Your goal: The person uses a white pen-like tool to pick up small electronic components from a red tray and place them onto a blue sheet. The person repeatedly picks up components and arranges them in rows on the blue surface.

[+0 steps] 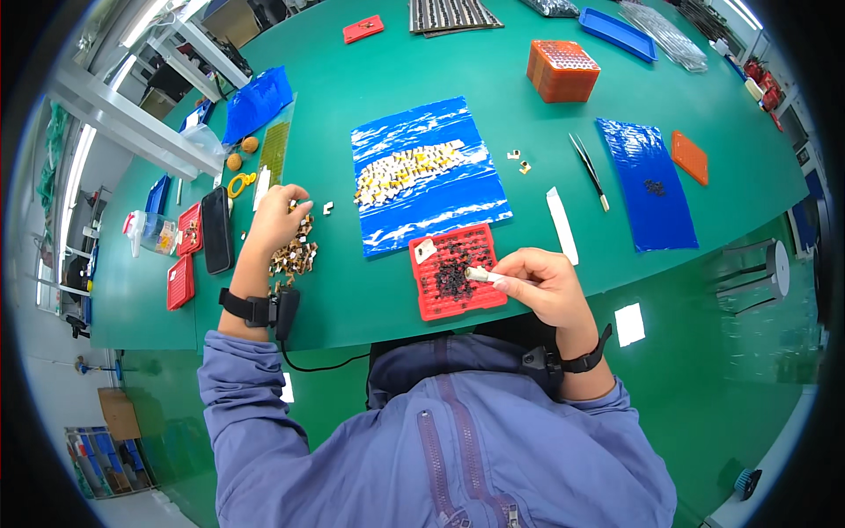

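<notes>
– where is the white stick (pixel 484 275) held?
– over the red tray (pixel 458 310), pinched by the right hand (pixel 553 286).
– and the left hand (pixel 280 216)?
– curled by small pieces (pixel 301 256); whether anything is gripped cannot be told.

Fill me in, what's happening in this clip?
Someone's working at a green table with both hands. The right hand holds a pale stick-like tool, its tip over a red tray of small black parts. The left hand is at a pile of small pieces; whether it grips one is unclear. Ahead, white-and-yellow pieces lie on a blue sheet.
</notes>
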The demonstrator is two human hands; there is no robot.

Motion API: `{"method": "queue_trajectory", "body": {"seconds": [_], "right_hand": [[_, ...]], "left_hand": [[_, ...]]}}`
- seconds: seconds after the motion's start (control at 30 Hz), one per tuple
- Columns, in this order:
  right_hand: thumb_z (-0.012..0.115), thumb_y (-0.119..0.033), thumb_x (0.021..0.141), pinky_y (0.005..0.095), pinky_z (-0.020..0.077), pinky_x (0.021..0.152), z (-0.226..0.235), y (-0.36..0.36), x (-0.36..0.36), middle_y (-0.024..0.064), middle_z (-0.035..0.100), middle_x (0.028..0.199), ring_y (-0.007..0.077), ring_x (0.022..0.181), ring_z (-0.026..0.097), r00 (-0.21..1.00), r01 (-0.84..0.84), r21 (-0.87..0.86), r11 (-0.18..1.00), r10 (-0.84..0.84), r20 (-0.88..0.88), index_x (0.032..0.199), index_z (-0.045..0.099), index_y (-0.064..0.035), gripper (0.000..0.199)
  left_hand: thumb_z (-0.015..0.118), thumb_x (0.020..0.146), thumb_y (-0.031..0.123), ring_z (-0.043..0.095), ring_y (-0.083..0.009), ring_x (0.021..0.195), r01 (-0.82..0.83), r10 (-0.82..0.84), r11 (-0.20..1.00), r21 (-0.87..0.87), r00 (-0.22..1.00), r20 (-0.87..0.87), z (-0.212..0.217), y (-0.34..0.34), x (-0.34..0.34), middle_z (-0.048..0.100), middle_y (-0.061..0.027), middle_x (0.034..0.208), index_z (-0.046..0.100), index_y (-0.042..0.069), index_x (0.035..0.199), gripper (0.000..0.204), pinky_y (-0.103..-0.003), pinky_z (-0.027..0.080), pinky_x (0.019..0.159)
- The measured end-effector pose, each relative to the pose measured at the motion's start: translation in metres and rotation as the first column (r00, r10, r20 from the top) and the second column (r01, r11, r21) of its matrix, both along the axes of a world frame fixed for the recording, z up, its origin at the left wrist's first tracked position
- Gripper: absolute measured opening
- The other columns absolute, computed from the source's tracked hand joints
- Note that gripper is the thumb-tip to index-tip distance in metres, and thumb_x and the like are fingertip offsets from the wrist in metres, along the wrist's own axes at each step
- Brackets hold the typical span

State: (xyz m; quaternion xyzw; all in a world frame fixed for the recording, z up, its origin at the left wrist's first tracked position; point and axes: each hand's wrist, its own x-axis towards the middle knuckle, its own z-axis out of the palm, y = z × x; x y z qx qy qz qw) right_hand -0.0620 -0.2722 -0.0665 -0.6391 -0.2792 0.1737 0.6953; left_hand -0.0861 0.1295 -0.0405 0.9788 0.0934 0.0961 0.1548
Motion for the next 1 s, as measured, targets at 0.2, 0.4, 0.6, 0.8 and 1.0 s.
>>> {"method": "queue_trajectory", "body": {"seconds": [0.2, 0.4, 0.6, 0.8, 1.0], "right_hand": [[0.067, -0.005, 0.08, 0.0203, 0.027, 0.046, -0.003, 0.0, 0.0, -0.0042, 0.049, 0.06, 0.0012, 0.052, 0.035, 1.0, 0.0, -0.005, 1.0, 0.0, 0.019, 0.085, 0.063, 0.0017, 0.009], [0.067, -0.005, 0.08, 0.0204, 0.0271, 0.046, -0.003, 0.001, 0.0, -0.0037, 0.049, 0.06, 0.0014, 0.052, 0.035, 0.999, -0.002, -0.004, 1.0, 0.002, 0.033, 0.086, 0.063, 0.0021, 0.009], [0.066, -0.004, 0.08, 0.0201, 0.028, 0.046, -0.003, 0.001, 0.0, -0.0028, 0.051, 0.062, 0.0014, 0.052, 0.036, 0.999, 0.004, 0.0, 1.0, -0.004, 0.041, 0.085, 0.063, 0.002, 0.009], [0.066, -0.004, 0.08, 0.0194, 0.0289, 0.046, -0.004, 0.001, 0.0, -0.0024, 0.053, 0.064, 0.0013, 0.053, 0.038, 0.999, 0.0, 0.002, 1.0, 0.0, 0.047, 0.086, 0.064, 0.0013, 0.008], [0.067, -0.004, 0.079, 0.02, 0.0282, 0.046, -0.006, 0.001, 0.0, -0.002, 0.053, 0.063, 0.0018, 0.052, 0.037, 0.997, 0.002, -0.007, 1.0, -0.001, 0.074, 0.085, 0.064, 0.0011, 0.009]], "left_hand": [[0.068, 0.074, 0.014, 0.056, -0.0278, 0.083, -0.028, 0.021, 0.999, -0.037, 0.984, -0.177, 0.003, -0.005, -0.012, 0.055, -0.0139, 0.083, 0.06, 0.002, 0.083, 0.016, -0.036, 0.045, 0.074], [0.065, 0.076, 0.005, 0.058, -0.0177, 0.071, 0.019, -0.049, 0.964, -0.264, 0.993, -0.108, -0.004, -0.015, -0.018, 0.058, -0.0086, 0.077, 0.054, 0.002, 0.082, 0.013, -0.03, 0.046, 0.064], [0.063, 0.079, 0.002, 0.059, -0.0103, 0.068, 0.041, -0.074, 0.968, -0.247, 0.99, -0.124, 0.01, -0.029, -0.018, 0.056, -0.003, 0.07, 0.056, 0.0, 0.089, 0.013, -0.025, 0.046, 0.06], [0.063, 0.079, 0.001, 0.063, -0.0113, 0.066, -0.029, -0.025, 0.906, -0.422, 0.992, -0.121, 0.015, -0.024, -0.026, 0.057, -0.0032, 0.074, 0.058, 0.0, 0.098, 0.02, -0.023, 0.047, 0.057], [0.064, 0.077, 0.0, 0.065, -0.0126, 0.07, -0.036, -0.019, 0.911, -0.411, 0.991, -0.129, 0.024, -0.028, -0.035, 0.061, -0.0059, 0.082, 0.06, -0.001, 0.094, 0.018, -0.023, 0.049, 0.06]]}}
